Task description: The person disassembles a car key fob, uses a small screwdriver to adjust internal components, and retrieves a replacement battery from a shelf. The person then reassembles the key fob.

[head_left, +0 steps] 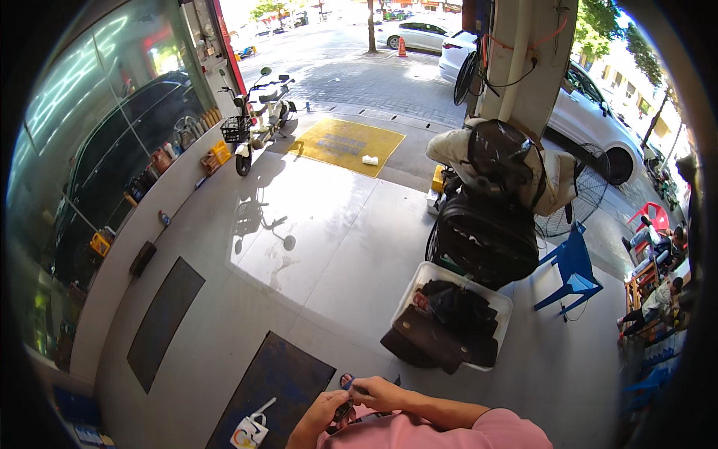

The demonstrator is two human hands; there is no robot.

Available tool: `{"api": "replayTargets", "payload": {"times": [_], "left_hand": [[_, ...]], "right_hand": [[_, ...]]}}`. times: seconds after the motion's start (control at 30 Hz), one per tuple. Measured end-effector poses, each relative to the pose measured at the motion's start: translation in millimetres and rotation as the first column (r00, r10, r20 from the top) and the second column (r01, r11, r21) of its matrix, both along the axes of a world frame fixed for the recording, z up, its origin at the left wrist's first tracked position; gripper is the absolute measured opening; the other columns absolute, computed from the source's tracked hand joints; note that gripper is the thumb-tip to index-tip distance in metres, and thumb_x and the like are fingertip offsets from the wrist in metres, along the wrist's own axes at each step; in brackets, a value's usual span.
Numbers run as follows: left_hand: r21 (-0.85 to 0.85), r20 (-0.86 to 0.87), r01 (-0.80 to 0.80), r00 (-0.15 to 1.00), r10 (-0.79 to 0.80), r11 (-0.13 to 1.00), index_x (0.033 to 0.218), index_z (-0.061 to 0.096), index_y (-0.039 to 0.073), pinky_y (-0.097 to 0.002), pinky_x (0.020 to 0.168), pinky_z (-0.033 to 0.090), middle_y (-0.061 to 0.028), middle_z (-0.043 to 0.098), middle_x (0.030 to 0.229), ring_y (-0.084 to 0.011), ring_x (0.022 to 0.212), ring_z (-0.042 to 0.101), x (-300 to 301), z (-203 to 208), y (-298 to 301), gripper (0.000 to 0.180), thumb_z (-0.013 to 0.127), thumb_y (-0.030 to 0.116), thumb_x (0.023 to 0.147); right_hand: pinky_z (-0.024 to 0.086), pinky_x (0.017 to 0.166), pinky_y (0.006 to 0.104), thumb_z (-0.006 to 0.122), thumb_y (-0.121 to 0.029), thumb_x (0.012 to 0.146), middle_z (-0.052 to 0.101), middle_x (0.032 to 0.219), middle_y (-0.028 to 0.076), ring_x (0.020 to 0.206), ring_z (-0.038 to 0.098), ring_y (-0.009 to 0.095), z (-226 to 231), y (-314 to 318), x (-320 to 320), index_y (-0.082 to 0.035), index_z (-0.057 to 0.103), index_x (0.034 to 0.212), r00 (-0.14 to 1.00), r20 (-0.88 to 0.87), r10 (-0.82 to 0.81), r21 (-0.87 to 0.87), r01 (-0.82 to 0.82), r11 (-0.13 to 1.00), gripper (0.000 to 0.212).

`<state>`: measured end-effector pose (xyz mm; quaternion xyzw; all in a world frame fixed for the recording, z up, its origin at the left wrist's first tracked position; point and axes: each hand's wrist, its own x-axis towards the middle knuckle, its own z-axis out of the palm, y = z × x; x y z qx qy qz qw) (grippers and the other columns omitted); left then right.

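Note:
Close in front of my pink shirt (419, 432), both hands are held together at the lower edge. My left hand (323, 411) has its fingers curled around something small and dark, mostly hidden by the fingers. My right hand (377, 393) comes in from the right with bent fingers pressed together, touching the same spot. What it pinches is too small to make out. Just beyond the fingers shows a small blue and skin-toned shape (346, 380), perhaps a foot in a blue sandal.
A dark mat (280, 374) lies ahead-left, with a white patterned bag (249, 432) on it. Ahead-right stands a white tub (502, 314) holding dark leather pieces, beside black covered items (486, 236) and a blue plastic chair (572, 268). A scooter (258, 120) stands farther off; people sit far right.

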<state>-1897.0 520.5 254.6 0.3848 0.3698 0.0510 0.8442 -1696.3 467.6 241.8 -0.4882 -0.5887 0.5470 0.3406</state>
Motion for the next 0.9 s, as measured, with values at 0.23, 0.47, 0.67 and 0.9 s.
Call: {"api": "replayTargets", "payload": {"times": [0.23,0.47,0.67,0.9], "left_hand": [[0.071,-0.045,0.385,0.923,-0.383,0.92,0.098,0.061,0.002,-0.0243,0.045,0.045,-0.0086,0.066,0.074,-0.012,0.052,0.058,93.6,10.6,278.9,0.032,0.042,0.027,0.102],[0.106,-0.101,0.294,0.953,-0.284,0.95,0.096,0.06,0.002,-0.0237,0.046,0.045,-0.0064,0.063,0.071,-0.0111,0.052,0.056,157.2,1.2,525.4,0.033,0.04,0.028,0.103],[0.105,-0.047,0.071,0.997,-0.067,0.992,0.093,0.06,-0.001,-0.0234,0.044,0.042,-0.0075,0.061,0.068,-0.0123,0.05,0.055,204.7,7.8,706.8,0.035,0.039,0.026,0.103],[0.073,0.02,0.124,0.992,-0.126,0.99,0.09,0.058,0.002,-0.0236,0.047,0.043,-0.0054,0.061,0.07,-0.0107,0.052,0.055,338.8,-0.8,960.4,0.035,0.041,0.029,0.103]], "right_hand": [[0.046,0.057,0.0268,0.055,-0.028,0.098,0.06,0.07,0.006,0.063,0.057,0.01,-0.4,210.1,64.2,0.001,0.061,0.095,0.936,-0.135,-0.325,-0.202,0.295,0.934,0.03],[0.047,0.051,0.0298,0.049,-0.028,0.1,0.06,0.067,0.008,0.053,0.057,0.015,-7.5,471.8,127.7,-0.001,0.054,0.093,0.941,-0.094,-0.326,-0.119,0.315,0.942,0.029],[0.047,0.054,0.0345,0.045,-0.026,0.102,0.059,0.064,0.012,0.055,0.058,0.022,4.7,695.3,194.0,0.001,0.051,0.093,0.987,-0.142,-0.08,-0.094,0.067,0.993,0.028],[0.049,0.058,0.0326,0.045,-0.025,0.101,0.06,0.066,0.011,0.059,0.059,0.019,0.0,934.3,314.6,0.0,0.051,0.089,0.962,-0.086,-0.26,-0.119,0.249,0.961,0.028]]}}
